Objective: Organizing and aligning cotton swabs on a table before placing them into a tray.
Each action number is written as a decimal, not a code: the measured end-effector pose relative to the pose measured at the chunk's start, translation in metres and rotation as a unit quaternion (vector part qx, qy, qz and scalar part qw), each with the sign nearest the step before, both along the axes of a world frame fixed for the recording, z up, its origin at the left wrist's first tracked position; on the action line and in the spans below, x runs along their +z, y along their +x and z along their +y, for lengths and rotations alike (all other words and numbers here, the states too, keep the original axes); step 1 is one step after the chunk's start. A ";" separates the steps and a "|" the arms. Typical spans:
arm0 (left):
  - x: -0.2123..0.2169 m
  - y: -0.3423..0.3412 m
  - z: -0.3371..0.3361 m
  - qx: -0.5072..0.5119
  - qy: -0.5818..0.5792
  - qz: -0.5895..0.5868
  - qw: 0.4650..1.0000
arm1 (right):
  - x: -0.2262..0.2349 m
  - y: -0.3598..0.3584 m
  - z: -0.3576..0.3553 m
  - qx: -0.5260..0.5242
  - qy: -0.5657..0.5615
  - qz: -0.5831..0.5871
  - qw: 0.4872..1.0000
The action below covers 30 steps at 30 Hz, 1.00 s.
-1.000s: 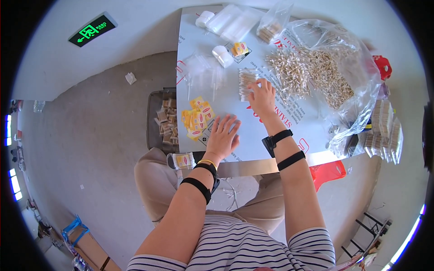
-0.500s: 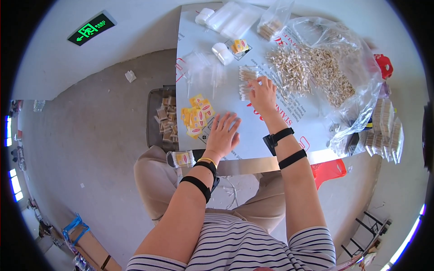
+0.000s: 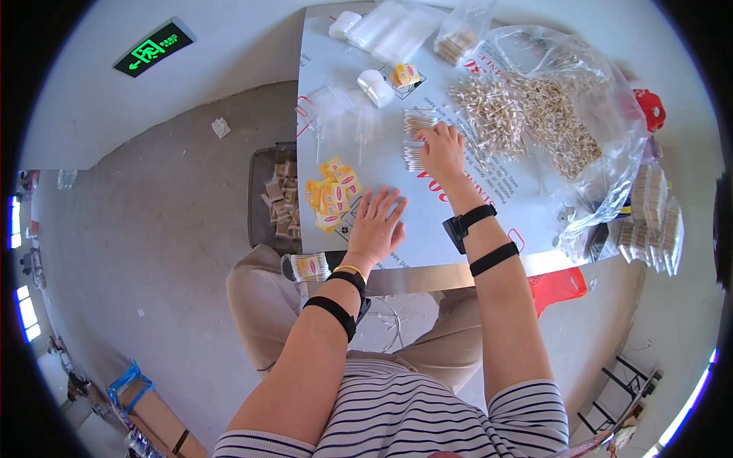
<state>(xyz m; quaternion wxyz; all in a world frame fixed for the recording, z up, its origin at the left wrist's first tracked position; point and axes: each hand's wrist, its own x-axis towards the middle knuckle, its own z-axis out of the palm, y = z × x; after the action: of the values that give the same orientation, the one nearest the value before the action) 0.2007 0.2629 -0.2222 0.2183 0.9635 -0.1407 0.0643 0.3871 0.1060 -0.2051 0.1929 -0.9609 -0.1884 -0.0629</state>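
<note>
My left hand [image 3: 374, 227] lies flat near the table's front edge, fingers spread and holding nothing. Just left of it is a loose pile of yellow-and-white printed cards [image 3: 333, 195]. My right hand [image 3: 444, 155] is bent over two small rows of cotton swabs, its fingers curled down onto them. The far row [image 3: 417, 120] and the near row [image 3: 413, 158] stick out to the left of the fingers; the fingertips are partly hidden. A big heap of loose cotton swabs [image 3: 496, 114] lies to the right, running into an open clear plastic bag [image 3: 611, 114].
Clear plastic sleeves [image 3: 340, 118] lie on the left, with a round white container [image 3: 375, 88] and more cards [image 3: 405, 75] behind. A filled swab pack [image 3: 309, 267] sits at the front-left corner. A dark bin [image 3: 262, 164] of packs stands left of the table; stacked packs [image 3: 649, 221] are at right.
My right hand has shifted slightly, its fingers curling in more over the swab rows. The left hand has stayed almost where it was.
</note>
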 end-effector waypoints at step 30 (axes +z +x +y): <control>0.003 0.001 0.002 -0.009 -0.008 0.000 1.000 | 0.008 -0.088 -0.066 -0.006 0.170 0.054 0.984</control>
<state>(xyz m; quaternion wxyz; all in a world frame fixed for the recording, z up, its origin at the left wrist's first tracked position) 0.2019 0.2652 -0.2195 0.2270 0.9604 -0.1484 0.0636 0.2991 0.0403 -0.1970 0.3625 -0.9174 -0.1585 -0.0433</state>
